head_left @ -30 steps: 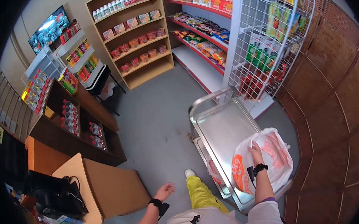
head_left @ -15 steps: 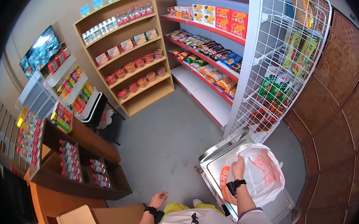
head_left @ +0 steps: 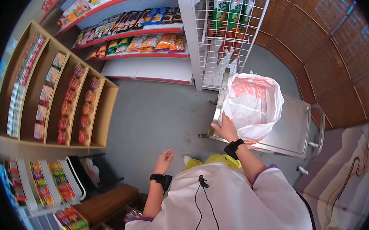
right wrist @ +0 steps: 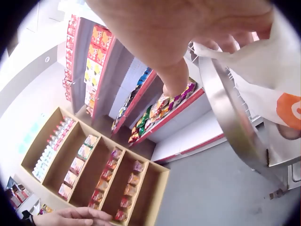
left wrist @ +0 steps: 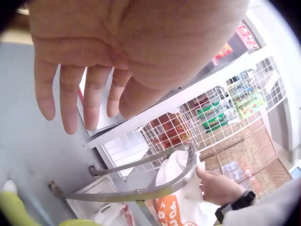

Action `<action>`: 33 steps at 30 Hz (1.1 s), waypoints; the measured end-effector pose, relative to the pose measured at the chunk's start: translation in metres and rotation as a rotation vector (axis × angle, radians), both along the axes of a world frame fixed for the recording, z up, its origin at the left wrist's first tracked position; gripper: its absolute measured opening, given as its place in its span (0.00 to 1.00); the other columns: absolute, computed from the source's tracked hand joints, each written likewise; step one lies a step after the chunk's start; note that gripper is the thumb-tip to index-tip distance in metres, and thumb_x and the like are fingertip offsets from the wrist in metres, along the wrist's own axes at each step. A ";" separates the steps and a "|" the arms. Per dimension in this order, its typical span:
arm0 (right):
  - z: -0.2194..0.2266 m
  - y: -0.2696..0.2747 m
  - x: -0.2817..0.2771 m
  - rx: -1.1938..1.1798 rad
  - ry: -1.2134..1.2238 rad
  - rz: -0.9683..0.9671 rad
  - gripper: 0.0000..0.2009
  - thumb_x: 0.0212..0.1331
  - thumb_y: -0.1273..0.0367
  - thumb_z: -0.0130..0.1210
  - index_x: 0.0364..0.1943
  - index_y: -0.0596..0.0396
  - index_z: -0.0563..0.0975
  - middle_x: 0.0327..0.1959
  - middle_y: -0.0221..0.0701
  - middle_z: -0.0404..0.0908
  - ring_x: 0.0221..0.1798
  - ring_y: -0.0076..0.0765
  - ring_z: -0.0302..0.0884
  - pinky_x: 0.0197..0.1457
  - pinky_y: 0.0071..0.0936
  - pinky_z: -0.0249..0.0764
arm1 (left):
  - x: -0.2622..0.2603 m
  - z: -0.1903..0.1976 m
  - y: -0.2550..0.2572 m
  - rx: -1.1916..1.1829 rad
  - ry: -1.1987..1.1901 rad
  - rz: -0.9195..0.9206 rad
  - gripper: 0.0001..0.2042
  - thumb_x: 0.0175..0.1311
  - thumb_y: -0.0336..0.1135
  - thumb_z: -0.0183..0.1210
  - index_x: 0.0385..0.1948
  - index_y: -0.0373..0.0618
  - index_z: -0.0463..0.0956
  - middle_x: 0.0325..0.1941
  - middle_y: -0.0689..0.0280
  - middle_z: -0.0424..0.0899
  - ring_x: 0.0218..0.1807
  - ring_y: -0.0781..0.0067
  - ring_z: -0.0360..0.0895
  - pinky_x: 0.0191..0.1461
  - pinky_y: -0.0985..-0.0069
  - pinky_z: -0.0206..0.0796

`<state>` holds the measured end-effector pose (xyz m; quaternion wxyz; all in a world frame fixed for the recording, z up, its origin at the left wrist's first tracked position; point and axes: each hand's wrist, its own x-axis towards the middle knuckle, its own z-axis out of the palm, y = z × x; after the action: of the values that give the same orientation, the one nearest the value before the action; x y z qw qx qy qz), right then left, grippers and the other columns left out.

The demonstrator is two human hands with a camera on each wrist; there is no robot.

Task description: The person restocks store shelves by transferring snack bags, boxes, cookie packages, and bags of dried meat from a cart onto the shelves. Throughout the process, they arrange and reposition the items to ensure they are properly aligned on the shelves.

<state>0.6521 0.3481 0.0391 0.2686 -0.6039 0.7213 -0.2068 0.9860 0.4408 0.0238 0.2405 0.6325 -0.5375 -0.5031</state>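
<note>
A white plastic bag [head_left: 252, 106] with orange print stands on the top tray of a steel trolley [head_left: 292, 129], its open mouth facing upward and its long axis roughly upright. The right hand [head_left: 225, 128] pinches the bag's near rim with curled fingers, so the bag lies just beyond the hand, toward a wire display rack [head_left: 218, 29]. The left hand [head_left: 164, 157] hangs free over the grey floor [head_left: 150, 112], fingers relaxed, holding nothing, well apart from the bag.

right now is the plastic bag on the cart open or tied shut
Open. The white plastic bag stands on the steel cart with its mouth spread wide, the right hand holding its rim.
</note>
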 end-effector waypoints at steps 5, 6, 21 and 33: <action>-0.002 -0.008 0.036 -0.030 0.023 -0.199 0.43 0.48 0.49 0.62 0.59 0.70 0.59 0.51 0.53 0.73 0.55 0.56 0.70 0.56 0.42 0.68 | 0.093 -0.028 -0.024 0.015 -0.165 -0.128 0.14 0.62 0.37 0.55 0.48 0.44 0.74 0.39 0.55 0.82 0.40 0.61 0.80 0.45 0.69 0.71; -0.009 -0.016 0.029 -0.040 0.030 -0.173 0.40 0.49 0.50 0.62 0.57 0.70 0.61 0.50 0.54 0.73 0.54 0.57 0.69 0.55 0.43 0.68 | 0.110 -0.038 -0.029 -0.046 -0.291 -0.179 0.14 0.61 0.38 0.55 0.47 0.45 0.74 0.39 0.54 0.82 0.40 0.58 0.80 0.45 0.67 0.71; -0.057 -0.148 -0.024 0.023 -0.015 -0.511 0.28 0.47 0.63 0.59 0.51 0.68 0.68 0.49 0.57 0.74 0.53 0.60 0.72 0.57 0.41 0.67 | 0.162 -0.052 -0.170 0.117 -0.103 -0.186 0.19 0.62 0.40 0.53 0.53 0.45 0.70 0.49 0.55 0.80 0.52 0.59 0.77 0.56 0.66 0.67; -0.007 -0.150 0.031 0.022 0.262 -0.571 0.17 0.52 0.71 0.53 0.48 0.56 0.69 0.37 0.47 0.79 0.42 0.59 0.76 0.44 0.49 0.71 | 0.238 -0.090 -0.259 0.168 -0.560 -0.298 0.17 0.58 0.42 0.53 0.48 0.50 0.75 0.50 0.57 0.79 0.53 0.57 0.75 0.57 0.64 0.65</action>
<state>0.6835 0.1976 0.0318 0.1109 -0.3956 0.8924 -0.1866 1.2240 0.1816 -0.0667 -0.0460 0.6785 -0.6258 -0.3821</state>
